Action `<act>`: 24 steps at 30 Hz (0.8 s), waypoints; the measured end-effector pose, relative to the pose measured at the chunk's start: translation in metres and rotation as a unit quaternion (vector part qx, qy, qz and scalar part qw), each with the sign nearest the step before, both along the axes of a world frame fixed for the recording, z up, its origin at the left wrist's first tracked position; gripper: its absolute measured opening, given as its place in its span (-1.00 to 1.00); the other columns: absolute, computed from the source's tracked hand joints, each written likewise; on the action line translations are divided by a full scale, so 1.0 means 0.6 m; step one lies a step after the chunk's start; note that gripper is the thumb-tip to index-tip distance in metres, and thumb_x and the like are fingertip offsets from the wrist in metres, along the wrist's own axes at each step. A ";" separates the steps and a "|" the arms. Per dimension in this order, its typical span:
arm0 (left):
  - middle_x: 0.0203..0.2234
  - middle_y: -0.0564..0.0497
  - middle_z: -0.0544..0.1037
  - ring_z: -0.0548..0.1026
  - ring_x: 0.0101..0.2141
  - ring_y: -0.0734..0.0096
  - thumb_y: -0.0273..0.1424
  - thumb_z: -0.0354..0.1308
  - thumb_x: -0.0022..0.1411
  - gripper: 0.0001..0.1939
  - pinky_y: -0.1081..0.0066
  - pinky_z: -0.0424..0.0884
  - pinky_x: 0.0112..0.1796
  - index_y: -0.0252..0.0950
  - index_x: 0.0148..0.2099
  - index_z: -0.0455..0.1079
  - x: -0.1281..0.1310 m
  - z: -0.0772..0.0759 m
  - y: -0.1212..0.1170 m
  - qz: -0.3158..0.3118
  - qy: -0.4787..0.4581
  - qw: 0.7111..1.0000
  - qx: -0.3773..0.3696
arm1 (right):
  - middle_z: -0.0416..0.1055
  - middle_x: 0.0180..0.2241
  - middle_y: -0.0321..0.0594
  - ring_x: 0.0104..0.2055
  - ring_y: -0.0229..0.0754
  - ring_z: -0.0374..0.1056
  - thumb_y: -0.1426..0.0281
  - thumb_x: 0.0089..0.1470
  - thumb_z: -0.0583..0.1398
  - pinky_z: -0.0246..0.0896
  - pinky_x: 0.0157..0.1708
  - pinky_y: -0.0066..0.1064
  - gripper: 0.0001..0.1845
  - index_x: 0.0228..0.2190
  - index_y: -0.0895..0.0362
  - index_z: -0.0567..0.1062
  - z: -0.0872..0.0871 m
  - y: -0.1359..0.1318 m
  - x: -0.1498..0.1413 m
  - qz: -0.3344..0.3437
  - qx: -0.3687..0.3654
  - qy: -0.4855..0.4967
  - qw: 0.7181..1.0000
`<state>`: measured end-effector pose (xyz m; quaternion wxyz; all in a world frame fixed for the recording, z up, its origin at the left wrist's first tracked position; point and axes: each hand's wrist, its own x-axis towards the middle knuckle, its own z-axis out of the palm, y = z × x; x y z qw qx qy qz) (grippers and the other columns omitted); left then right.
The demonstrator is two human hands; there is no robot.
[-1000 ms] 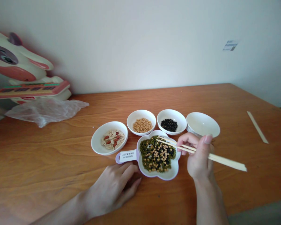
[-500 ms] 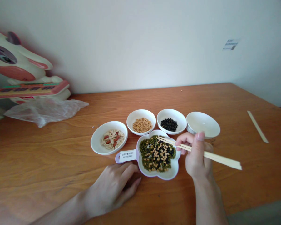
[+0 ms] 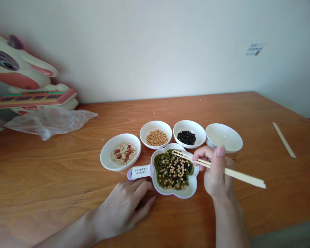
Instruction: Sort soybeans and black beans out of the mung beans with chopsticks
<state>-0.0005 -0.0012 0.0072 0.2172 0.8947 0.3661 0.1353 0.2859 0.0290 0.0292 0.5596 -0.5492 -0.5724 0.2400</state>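
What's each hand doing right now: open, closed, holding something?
Left hand: loosely open beside the flower-shaped dish, no visible grip.
Right hand: closed around wooden chopsticks, tips at the mixed beans.

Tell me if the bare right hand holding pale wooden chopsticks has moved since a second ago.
Yes. The right hand has shifted slightly left, judged against the rightmost round white bowl.

Head view, forward and down over table
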 end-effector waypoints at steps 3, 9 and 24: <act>-0.22 0.08 0.61 0.58 -0.31 0.34 -0.44 0.08 0.51 -0.88 0.37 0.44 -0.31 -0.12 0.03 0.34 -0.001 0.000 -0.001 0.000 -0.003 1.000 -0.001 | 0.41 -0.63 -0.24 -0.56 -0.25 0.27 -0.13 0.47 -0.19 0.10 -0.53 -0.34 -0.12 -0.55 0.08 0.56 0.002 0.000 -0.002 -0.001 0.007 -0.005 1.000; -0.24 0.08 0.61 0.57 -0.34 0.36 -0.45 0.08 0.51 -0.88 0.38 0.43 -0.33 -0.12 0.02 0.34 0.000 0.000 0.000 0.001 0.000 1.000 0.003 | 0.41 -0.64 -0.24 -0.57 -0.26 0.27 -0.13 0.48 -0.17 0.12 -0.54 -0.36 -0.12 -0.57 0.09 0.57 0.002 0.000 -0.002 -0.006 0.010 -0.001 1.000; -0.24 0.06 0.61 0.58 -0.34 0.36 -0.44 0.08 0.51 -0.88 0.38 0.45 -0.32 -0.14 0.02 0.36 0.003 0.004 0.001 -0.002 -0.003 1.000 0.001 | 0.42 -0.68 -0.13 -0.60 -0.13 0.36 -0.31 0.34 -0.27 0.19 -0.58 -0.30 0.01 -0.65 0.07 0.55 0.018 -0.006 -0.008 -0.041 0.092 0.082 0.991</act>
